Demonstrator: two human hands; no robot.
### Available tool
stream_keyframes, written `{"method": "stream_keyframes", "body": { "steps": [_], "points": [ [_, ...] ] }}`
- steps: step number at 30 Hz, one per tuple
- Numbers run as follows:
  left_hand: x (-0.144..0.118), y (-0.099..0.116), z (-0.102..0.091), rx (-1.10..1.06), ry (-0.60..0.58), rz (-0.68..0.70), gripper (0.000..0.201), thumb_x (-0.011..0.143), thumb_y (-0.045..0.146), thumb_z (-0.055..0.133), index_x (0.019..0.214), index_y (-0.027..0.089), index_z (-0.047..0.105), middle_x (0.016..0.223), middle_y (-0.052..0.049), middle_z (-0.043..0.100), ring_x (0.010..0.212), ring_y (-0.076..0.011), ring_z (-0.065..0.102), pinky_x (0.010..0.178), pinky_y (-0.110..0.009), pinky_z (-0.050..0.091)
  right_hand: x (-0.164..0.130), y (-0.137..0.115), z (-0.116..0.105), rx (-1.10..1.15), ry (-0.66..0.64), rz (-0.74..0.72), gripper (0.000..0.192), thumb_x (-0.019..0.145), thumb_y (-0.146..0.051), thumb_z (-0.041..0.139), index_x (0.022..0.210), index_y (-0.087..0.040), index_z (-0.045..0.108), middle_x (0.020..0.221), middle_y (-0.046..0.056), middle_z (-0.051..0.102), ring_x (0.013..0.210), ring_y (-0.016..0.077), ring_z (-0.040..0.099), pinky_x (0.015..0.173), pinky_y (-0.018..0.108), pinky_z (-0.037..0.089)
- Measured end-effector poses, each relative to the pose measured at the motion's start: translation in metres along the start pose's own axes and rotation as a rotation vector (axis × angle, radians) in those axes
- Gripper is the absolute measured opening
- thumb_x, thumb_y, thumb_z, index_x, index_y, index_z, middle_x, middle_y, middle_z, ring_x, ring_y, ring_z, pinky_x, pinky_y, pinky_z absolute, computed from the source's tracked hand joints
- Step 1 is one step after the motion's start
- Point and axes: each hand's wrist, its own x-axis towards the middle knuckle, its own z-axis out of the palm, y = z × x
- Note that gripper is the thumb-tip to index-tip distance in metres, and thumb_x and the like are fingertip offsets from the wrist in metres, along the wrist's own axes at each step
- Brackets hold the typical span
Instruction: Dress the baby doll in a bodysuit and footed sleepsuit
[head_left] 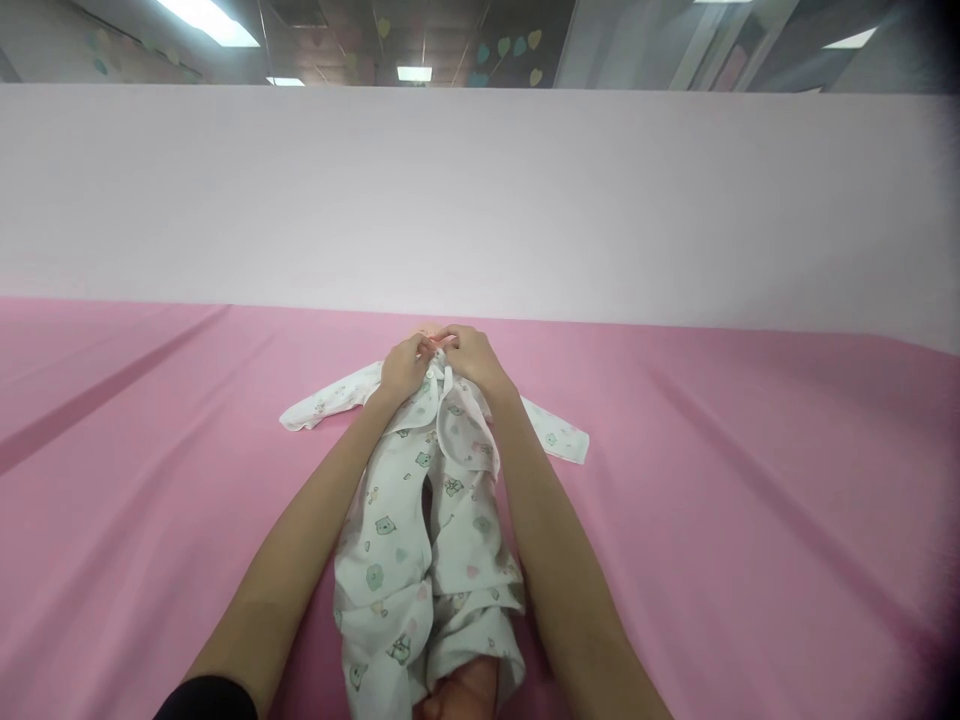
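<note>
A white baby romper (420, 540) printed with small bears and hearts lies lengthwise on the pink sheet (750, 500), sleeves spread left and right. It appears to be on a doll, whose head peeks out beyond my hands and whose foot (469, 690) shows at the near end. My left hand (403, 368) and my right hand (469, 358) meet at the neckline, fingers pinched on the collar edge by a small button. The front flap below hangs partly apart.
The pink sheet covers the whole surface around the garment. A plain pale wall (480, 200) rises behind it. Ceiling lights and paper heart decorations show above the wall.
</note>
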Motion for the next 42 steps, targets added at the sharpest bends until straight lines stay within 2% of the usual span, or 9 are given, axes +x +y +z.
{"method": "stream_keyframes", "body": {
  "steps": [5,10,14,19,25,29,36,39,42],
  "points": [
    [0.0,0.002,-0.001,-0.039,0.017,-0.011,0.014,0.083,0.018,0.05,0.089,0.019,0.063,0.09,-0.002,0.069,0.08,-0.0153,0.061,0.076,-0.027,0.045,0.0,0.002,-0.001,-0.002,-0.038,-0.064,0.046,0.071,0.0,0.042,0.108,-0.016,0.064,0.088,0.005,0.068,0.08,0.0161,0.059,0.077,0.026,0.044],
    [-0.002,0.006,-0.004,-0.111,0.044,-0.09,0.015,0.078,0.017,0.053,0.087,0.018,0.065,0.087,-0.002,0.07,0.08,-0.0146,0.062,0.077,-0.025,0.046,0.006,0.011,0.008,0.035,0.042,-0.087,0.04,0.07,-0.002,0.049,0.104,-0.018,0.063,0.076,0.0,0.066,0.076,0.015,0.06,0.074,0.024,0.045],
    [-0.001,0.003,-0.005,-0.112,0.057,-0.134,0.025,0.075,0.013,0.048,0.091,0.018,0.066,0.084,-0.002,0.07,0.078,-0.0145,0.062,0.075,-0.025,0.046,0.008,0.009,0.02,-0.013,0.112,-0.125,0.035,0.07,-0.002,0.05,0.098,-0.018,0.064,0.078,0.0,0.067,0.077,0.0143,0.061,0.076,0.023,0.045],
    [0.002,-0.004,-0.003,-0.164,0.069,-0.171,0.019,0.077,0.026,0.053,0.087,0.018,0.067,0.082,-0.003,0.07,0.079,-0.0167,0.063,0.073,-0.027,0.046,0.005,0.004,0.028,-0.167,0.137,-0.104,0.035,0.073,-0.004,0.047,0.101,-0.017,0.064,0.085,0.006,0.068,0.077,0.0183,0.059,0.068,0.026,0.043],
    [0.0,-0.001,-0.003,-0.136,0.04,-0.15,0.022,0.071,0.013,0.053,0.088,0.017,0.066,0.08,-0.003,0.071,0.077,-0.0155,0.064,0.072,-0.025,0.046,0.002,0.004,0.028,-0.19,0.133,-0.07,0.04,0.068,-0.001,0.046,0.102,-0.019,0.059,0.084,0.005,0.065,0.08,0.0203,0.058,0.069,0.027,0.041],
    [-0.001,-0.001,-0.002,-0.131,0.06,-0.138,0.022,0.073,0.013,0.053,0.091,0.017,0.065,0.087,-0.003,0.071,0.078,-0.0146,0.063,0.074,-0.025,0.046,0.005,0.01,0.029,-0.032,0.139,0.0,0.036,0.067,-0.007,0.051,0.1,-0.019,0.053,0.079,0.002,0.061,0.077,0.0195,0.057,0.066,0.027,0.041],
    [-0.002,-0.004,-0.002,-0.151,0.052,-0.082,0.024,0.077,0.013,0.052,0.098,0.02,0.062,0.091,-0.001,0.071,0.077,-0.0127,0.062,0.075,-0.025,0.047,0.014,0.021,0.028,0.387,0.139,0.269,0.036,0.063,-0.01,0.055,0.096,-0.019,0.047,0.068,-0.003,0.054,0.064,0.0145,0.054,0.059,0.024,0.043],
    [0.0,-0.006,0.001,-0.15,0.058,-0.044,0.023,0.077,0.013,0.052,0.098,0.02,0.062,0.092,0.0,0.07,0.076,-0.0122,0.062,0.076,-0.025,0.047,0.013,0.021,0.027,0.479,0.127,0.335,0.038,0.062,-0.009,0.056,0.098,-0.018,0.047,0.061,-0.005,0.051,0.055,0.0133,0.051,0.053,0.023,0.041],
    [0.002,-0.006,-0.002,-0.271,0.019,-0.063,0.026,0.073,0.009,0.055,0.097,0.018,0.062,0.091,-0.003,0.07,0.076,-0.0119,0.062,0.073,-0.023,0.047,0.011,0.022,0.025,0.468,0.152,0.313,0.045,0.063,-0.008,0.057,0.105,-0.016,0.046,0.059,-0.007,0.053,0.052,0.012,0.05,0.053,0.022,0.041]
  ]
}}
